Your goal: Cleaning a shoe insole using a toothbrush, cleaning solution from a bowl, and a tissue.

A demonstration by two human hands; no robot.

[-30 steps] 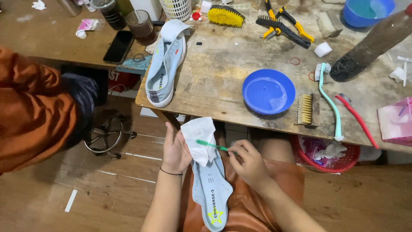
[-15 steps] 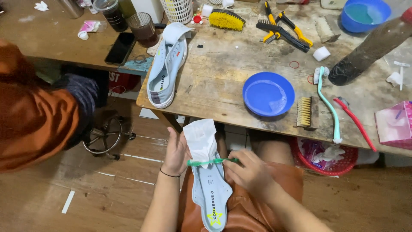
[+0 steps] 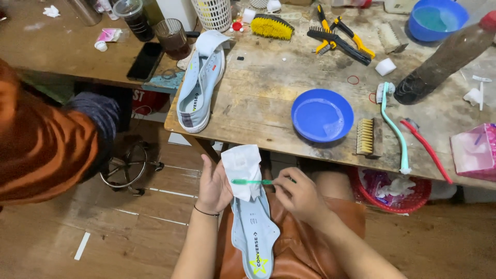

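Left hand (image 3: 214, 187) fingers clamp the pale blue canvas shoe (image 3: 253, 227) with white tongue; right hand (image 3: 299, 194) fingers pinch a thin green toothbrush (image 3: 251, 182) against it.

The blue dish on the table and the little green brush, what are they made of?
The blue dish looks like smooth, shiny plastic: even colour, soft glare. The green brush in the right hand looks like thin, see-through plastic. Its bristles are too small to tell.

Warm indoor light, even across the table (image 3: 268, 103), slight sheen on the wet blue dish (image 3: 322, 114). Dim under the table. Sharp centre, wide-angle stretch at edges, orange sleeve (image 3: 41, 150) soft.
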